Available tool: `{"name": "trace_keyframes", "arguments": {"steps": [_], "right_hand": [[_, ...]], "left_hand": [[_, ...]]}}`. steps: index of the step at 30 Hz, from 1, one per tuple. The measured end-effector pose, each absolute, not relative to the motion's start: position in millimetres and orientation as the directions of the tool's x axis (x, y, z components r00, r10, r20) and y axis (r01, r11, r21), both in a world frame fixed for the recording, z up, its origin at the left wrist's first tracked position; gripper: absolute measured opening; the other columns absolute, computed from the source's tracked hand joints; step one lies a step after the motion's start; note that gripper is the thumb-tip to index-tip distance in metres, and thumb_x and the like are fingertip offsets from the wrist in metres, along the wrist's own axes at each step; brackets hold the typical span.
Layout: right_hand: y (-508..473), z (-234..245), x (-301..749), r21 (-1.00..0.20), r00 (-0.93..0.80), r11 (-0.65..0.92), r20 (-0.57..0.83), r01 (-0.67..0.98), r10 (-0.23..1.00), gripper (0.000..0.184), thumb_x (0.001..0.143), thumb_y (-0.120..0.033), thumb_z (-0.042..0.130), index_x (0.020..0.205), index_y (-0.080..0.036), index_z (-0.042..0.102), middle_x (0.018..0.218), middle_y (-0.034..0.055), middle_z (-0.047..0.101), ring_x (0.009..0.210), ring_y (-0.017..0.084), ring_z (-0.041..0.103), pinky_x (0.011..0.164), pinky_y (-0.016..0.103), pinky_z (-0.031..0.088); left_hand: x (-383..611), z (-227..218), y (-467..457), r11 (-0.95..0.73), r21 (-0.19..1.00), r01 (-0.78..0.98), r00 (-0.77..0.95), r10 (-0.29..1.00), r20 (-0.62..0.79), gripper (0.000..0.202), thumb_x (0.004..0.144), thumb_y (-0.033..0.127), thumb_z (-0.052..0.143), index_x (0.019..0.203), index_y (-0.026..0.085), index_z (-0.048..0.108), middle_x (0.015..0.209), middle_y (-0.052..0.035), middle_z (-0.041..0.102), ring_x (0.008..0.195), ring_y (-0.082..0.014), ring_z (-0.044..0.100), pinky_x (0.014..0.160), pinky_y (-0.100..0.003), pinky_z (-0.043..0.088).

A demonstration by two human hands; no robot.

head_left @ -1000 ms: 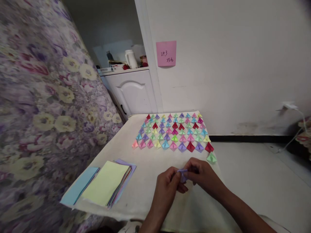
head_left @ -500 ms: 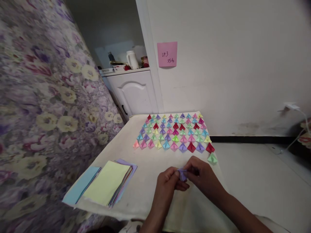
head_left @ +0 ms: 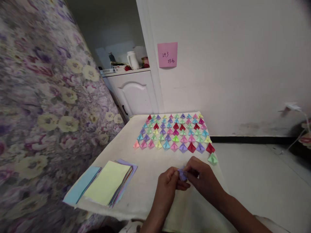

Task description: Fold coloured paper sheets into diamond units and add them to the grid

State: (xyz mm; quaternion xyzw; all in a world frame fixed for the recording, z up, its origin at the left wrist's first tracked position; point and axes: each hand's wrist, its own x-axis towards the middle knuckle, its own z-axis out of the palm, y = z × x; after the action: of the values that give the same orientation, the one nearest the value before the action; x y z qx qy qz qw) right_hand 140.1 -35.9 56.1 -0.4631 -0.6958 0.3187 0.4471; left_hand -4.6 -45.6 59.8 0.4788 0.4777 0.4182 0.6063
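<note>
Above the front right part of the table, my left hand (head_left: 169,181) pinches a small folded purple paper (head_left: 182,175) by its left side. The fingers of my right hand (head_left: 199,171) close on the paper's right edge, so both hands hold the one piece. Part of it is hidden behind my fingertips. Beyond my hands, many small folded paper pieces in several colours stand in rows; a red piece (head_left: 191,147) is among the nearest. A light green folded piece (head_left: 212,158) lies by itself in front of the rows, to the right of my right hand.
A stack of coloured paper with a yellow sheet (head_left: 108,183) on top lies at the table's left, beside blue sheets (head_left: 81,186). The cream-covered table (head_left: 143,161) meets a wall bearing a pink note (head_left: 167,55). A floral curtain (head_left: 55,113) hangs left.
The purple paper has turned slightly between my fingers. Both hands keep almost the same place and grip, and the things on the table are unmoved.
</note>
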Motion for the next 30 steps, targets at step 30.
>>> {"name": "trace_keyframes", "arguments": {"steps": [30], "right_hand": [[-56,14,117,-0.344,-0.355,0.598,0.557,0.724,0.750,0.068,0.068,0.007,0.034,0.129,-0.019,0.043,0.119,0.0158,0.048,0.102,0.025,0.051,0.073,0.035,0.054]], "left_hand": [[-13,51,-39,0.200,0.906,-0.374,0.037,0.979,-0.201,0.023,0.075,0.034,0.060,0.068,0.012,0.058,0.063,-0.0036,0.064,0.062,-0.0163,0.062,0.059,-0.025,0.048]]}}
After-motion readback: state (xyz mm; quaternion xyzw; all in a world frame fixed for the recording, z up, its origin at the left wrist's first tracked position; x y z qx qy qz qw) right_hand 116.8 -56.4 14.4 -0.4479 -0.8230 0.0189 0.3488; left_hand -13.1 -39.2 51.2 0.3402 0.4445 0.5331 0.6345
